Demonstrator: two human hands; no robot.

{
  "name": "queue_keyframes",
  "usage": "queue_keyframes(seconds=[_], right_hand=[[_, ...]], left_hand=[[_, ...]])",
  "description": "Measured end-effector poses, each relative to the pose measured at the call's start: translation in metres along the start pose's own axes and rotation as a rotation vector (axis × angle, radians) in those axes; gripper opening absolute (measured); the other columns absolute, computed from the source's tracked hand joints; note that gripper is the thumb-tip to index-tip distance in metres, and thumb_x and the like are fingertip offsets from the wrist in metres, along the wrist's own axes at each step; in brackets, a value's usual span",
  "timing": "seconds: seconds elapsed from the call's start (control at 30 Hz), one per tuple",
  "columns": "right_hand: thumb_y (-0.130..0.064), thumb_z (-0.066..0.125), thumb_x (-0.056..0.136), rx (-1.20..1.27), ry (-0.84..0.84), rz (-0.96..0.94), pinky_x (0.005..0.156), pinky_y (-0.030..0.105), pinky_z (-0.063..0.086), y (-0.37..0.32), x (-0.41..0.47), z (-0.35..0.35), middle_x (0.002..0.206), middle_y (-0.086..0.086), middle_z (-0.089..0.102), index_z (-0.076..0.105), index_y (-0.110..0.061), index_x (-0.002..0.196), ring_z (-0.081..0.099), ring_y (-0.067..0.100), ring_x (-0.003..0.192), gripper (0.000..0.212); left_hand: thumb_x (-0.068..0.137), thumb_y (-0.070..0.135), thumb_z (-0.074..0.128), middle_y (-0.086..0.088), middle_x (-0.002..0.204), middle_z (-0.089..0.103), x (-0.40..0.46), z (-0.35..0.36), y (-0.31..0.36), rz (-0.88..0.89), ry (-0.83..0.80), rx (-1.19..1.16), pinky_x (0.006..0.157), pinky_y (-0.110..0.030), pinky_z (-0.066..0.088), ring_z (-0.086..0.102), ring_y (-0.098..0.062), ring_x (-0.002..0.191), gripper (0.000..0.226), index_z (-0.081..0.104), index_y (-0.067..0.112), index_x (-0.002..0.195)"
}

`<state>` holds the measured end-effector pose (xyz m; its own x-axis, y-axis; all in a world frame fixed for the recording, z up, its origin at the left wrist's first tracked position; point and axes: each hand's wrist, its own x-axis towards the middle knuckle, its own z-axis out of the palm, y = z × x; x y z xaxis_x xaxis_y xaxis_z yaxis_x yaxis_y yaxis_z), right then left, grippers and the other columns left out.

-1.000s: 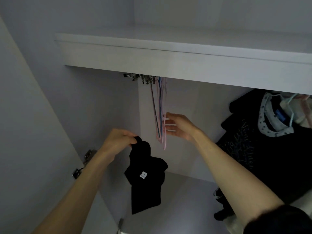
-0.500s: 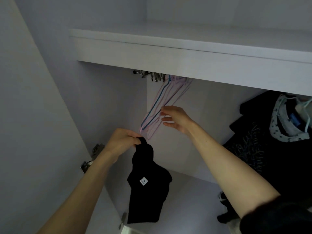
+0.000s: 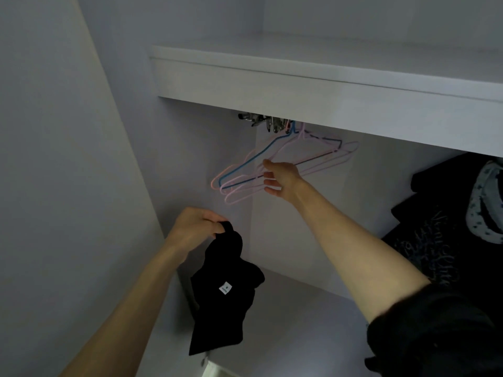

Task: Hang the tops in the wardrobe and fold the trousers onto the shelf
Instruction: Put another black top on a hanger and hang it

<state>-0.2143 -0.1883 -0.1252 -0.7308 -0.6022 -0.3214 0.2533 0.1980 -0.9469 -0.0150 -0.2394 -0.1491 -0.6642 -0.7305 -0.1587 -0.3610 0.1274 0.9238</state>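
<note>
Some tops (image 3: 446, 227) already hung at the wardrobe's right; the black top (image 3: 226, 292) was not yet on a hanger, and no trousers showed. The left hand (image 3: 197, 227) pinched that top's upper edge, letting it dangle. The right hand (image 3: 281, 179), reaching up, its grip loose with fingers spread, touched the empty hangers (image 3: 272, 164) under the shelf (image 3: 326, 88).

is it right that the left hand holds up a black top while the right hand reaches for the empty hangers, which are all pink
Not quite. The left hand does hold the black top and the right hand reaches into the empty hangers, but they are not all pink: the head view shows a blue one among the pink ones.
</note>
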Motion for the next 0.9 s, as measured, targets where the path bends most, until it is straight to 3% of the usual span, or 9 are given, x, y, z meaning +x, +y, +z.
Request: queue_keyframes(seconds=[0.2,0.27,0.4,0.53,0.67,0.8,0.9], right_hand=[[-0.021,0.062,0.09,0.243,-0.06,0.095,0.077,0.03,0.047,-0.001,0.011,0.007,0.08,0.002,0.052,0.057,-0.014,0.089,0.05,0.014,0.071,0.009],[-0.014,0.058,0.092,0.303,-0.044,0.071,0.075,0.03,0.047,-0.001,0.012,0.011,0.077,0.003,0.054,0.057,-0.013,0.08,0.051,0.015,0.069,0.012],[-0.009,0.043,0.098,0.373,0.008,-0.059,0.07,0.032,0.051,0.01,0.006,0.008,0.072,0.006,0.056,0.058,-0.012,0.088,0.055,0.017,0.065,0.019],[-0.013,0.039,0.101,0.314,0.026,-0.212,0.058,0.027,0.048,0.027,-0.009,-0.027,0.067,0.003,0.051,0.058,-0.018,0.109,0.048,0.014,0.058,0.021],[-0.001,0.031,0.098,0.182,0.093,-0.362,0.057,0.025,0.04,0.028,-0.024,-0.06,0.066,0.002,0.049,0.049,-0.026,0.116,0.041,0.012,0.056,0.036],[0.006,0.027,0.094,0.134,0.119,-0.377,0.056,0.025,0.036,0.038,-0.039,-0.084,0.064,0.003,0.045,0.048,-0.023,0.112,0.038,0.011,0.054,0.04],[0.014,0.028,0.087,0.216,0.195,-0.314,0.051,0.022,0.031,0.052,-0.048,-0.105,0.065,0.004,0.049,0.053,-0.018,0.095,0.036,0.011,0.05,0.041]], left_hand=[[0.077,-0.012,0.061,0.013,0.046,0.061,0.005,-0.011,-0.007,-0.001,0.018,0.02,0.044,-0.004,0.037,0.055,0.003,0.044,0.028,0.07,0.004,0.097],[0.077,-0.013,0.06,0.004,0.055,0.065,0.007,-0.01,-0.009,-0.01,0.006,0.015,0.049,-0.006,0.041,0.059,-0.004,0.052,0.026,0.07,-0.001,0.097],[0.076,-0.014,0.059,-0.011,0.074,0.067,0.011,-0.01,-0.013,-0.003,-0.003,0.008,0.06,-0.013,0.047,0.06,-0.02,0.07,0.024,0.07,-0.007,0.097],[0.078,-0.013,0.06,0.012,0.047,0.061,0.009,-0.006,-0.012,-0.019,-0.009,0.02,0.043,-0.005,0.037,0.056,0.002,0.045,0.023,0.07,0.001,0.094],[0.078,-0.016,0.057,0.014,0.041,0.057,0.007,0.01,-0.008,-0.016,-0.051,0.042,0.04,-0.004,0.034,0.052,0.006,0.038,0.029,0.067,-0.003,0.102],[0.078,-0.018,0.056,0.012,0.038,0.056,0.003,0.034,-0.008,-0.007,-0.1,0.042,0.039,-0.004,0.034,0.05,0.005,0.036,0.033,0.064,0.0,0.105],[0.077,-0.019,0.056,0.011,0.041,0.058,0.0,0.049,-0.013,-0.01,-0.132,0.047,0.044,-0.006,0.04,0.053,0.004,0.039,0.03,0.066,0.001,0.097]])
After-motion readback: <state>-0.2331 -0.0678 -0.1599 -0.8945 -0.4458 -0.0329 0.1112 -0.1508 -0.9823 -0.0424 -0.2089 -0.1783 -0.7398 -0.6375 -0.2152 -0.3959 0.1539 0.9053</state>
